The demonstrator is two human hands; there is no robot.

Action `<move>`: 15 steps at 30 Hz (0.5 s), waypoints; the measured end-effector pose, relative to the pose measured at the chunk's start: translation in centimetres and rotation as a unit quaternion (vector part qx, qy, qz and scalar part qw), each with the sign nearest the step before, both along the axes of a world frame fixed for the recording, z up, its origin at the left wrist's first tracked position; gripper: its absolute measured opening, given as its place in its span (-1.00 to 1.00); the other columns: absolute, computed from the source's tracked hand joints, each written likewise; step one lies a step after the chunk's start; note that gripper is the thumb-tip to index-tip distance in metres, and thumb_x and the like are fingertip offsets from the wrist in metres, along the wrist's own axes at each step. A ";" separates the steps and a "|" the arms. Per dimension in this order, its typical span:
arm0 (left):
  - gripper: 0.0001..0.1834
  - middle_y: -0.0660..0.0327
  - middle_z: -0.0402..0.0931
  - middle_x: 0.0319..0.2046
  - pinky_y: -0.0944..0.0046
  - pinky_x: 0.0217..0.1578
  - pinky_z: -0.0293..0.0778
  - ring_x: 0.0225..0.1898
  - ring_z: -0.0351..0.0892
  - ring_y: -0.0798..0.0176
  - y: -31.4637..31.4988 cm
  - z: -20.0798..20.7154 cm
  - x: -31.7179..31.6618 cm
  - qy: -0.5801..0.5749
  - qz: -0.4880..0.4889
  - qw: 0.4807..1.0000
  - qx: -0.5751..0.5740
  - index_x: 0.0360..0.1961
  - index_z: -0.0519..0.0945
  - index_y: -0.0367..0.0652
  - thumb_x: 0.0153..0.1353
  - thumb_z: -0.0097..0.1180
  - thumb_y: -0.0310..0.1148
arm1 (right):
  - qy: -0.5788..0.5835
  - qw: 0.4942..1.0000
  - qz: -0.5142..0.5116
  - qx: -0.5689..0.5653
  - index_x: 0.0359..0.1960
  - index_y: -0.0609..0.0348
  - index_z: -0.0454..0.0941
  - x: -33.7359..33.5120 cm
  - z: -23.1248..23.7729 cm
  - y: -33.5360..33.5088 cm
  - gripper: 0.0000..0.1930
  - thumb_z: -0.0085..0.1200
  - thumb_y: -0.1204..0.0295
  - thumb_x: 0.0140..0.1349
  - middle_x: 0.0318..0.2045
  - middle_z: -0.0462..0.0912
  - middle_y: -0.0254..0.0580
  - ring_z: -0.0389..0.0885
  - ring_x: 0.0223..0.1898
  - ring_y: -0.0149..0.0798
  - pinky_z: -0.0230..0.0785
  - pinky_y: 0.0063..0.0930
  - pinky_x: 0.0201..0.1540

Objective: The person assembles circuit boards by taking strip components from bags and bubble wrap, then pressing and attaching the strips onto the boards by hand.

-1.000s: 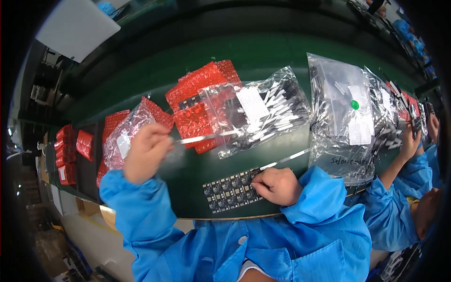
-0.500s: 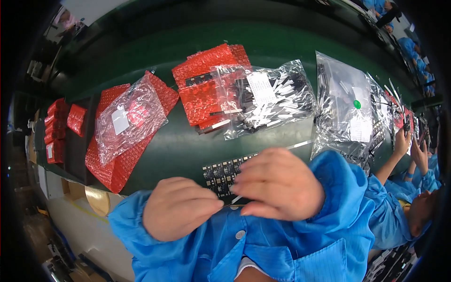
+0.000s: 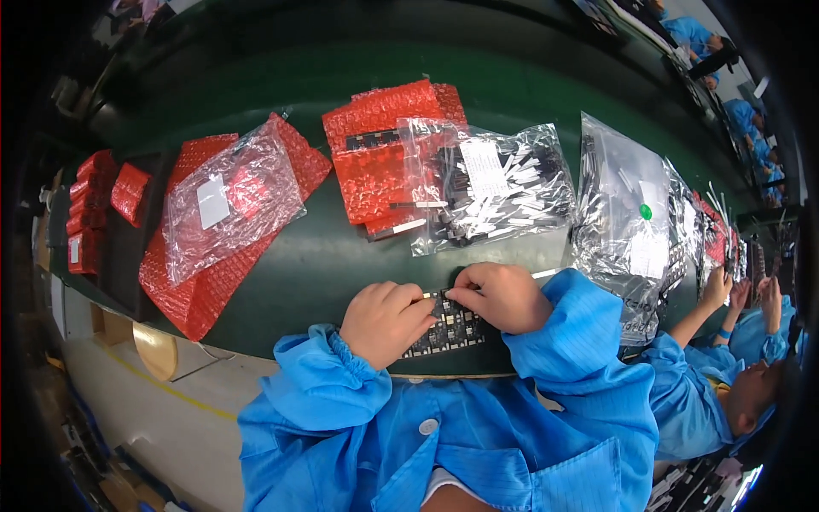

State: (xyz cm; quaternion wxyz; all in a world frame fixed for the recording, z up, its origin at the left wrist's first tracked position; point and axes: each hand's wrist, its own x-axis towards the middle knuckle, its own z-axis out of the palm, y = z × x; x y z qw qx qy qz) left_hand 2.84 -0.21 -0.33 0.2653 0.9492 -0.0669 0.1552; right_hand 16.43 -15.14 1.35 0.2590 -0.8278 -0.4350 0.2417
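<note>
A black panel of small circuit boards (image 3: 454,333) lies on the green table near its front edge, close to my body. My left hand (image 3: 388,322) is closed over the panel's left part, its fingertips gripping near the upper edge. My right hand (image 3: 502,297) pinches with thumb and forefinger at the panel's far edge. Whatever sits between those fingertips is too small to make out. Just beyond the right wrist, a thin white strip (image 3: 543,274) pokes out on the table.
Red bubble-wrap (image 3: 375,181) and a clear bag of black-and-white strips (image 3: 512,188) lie beyond my hands. More bags (image 3: 627,230) are at right, beside a co-worker in blue (image 3: 699,384). A bagged red packet (image 3: 230,196) and dark tray (image 3: 132,273) are at left.
Both hands have moved farther from my body, onto the panel's far edge. My left hand has shifted right, nearer the other hand. More of the panel's near part now shows.
</note>
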 end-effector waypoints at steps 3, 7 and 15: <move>-0.75 0.30 0.39 -0.41 0.25 -0.42 0.33 -0.44 0.39 0.22 0.0 -0.2 0.1 0.007 0.008 1.000 -0.011 -0.38 0.54 -0.12 -0.16 0.22 -0.37 | 0.005 1.000 -0.006 0.009 -0.52 0.08 0.56 -0.2 -0.2 0.2 -0.82 0.12 0.24 -0.01 -0.56 0.57 -0.15 0.55 -0.49 -0.11 0.37 -0.31 -0.45; -0.78 0.30 0.37 -0.42 0.25 -0.38 0.35 -0.41 0.40 0.24 0.1 -0.4 0.1 0.024 0.009 1.000 -0.007 -0.39 0.53 -0.09 -0.14 0.20 -0.34 | 0.008 1.000 -0.005 -0.008 -0.52 0.06 0.57 -0.2 -0.4 0.5 -0.81 0.12 0.23 -0.01 -0.57 0.57 -0.16 0.55 -0.50 -0.11 0.38 -0.31 -0.46; -0.77 0.28 0.39 -0.42 0.24 -0.43 0.34 -0.45 0.40 0.21 0.1 -0.4 0.2 0.007 0.011 0.999 -0.032 -0.41 0.53 -0.12 -0.17 0.23 -0.37 | -0.010 1.000 0.011 -0.014 -0.51 0.12 0.58 -0.2 -0.3 0.8 -0.83 0.15 0.29 -0.04 -0.56 0.57 -0.13 0.54 -0.51 -0.09 0.37 -0.33 -0.46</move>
